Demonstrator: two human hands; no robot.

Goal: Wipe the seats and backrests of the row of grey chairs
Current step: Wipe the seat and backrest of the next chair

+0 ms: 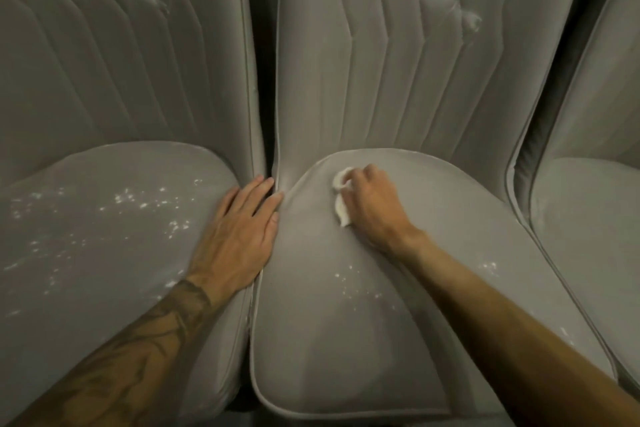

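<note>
Two arms (138,340) outstretched, left hand (239,236) flat, right hand (374,204) clutching cloth (341,213)

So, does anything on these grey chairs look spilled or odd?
Yes. White specks litter the left seat, and a few dot the middle seat near its front edge. The left backrest and middle backrest each show a pale smear high up. The right hand holds a white wad farther back.
</note>
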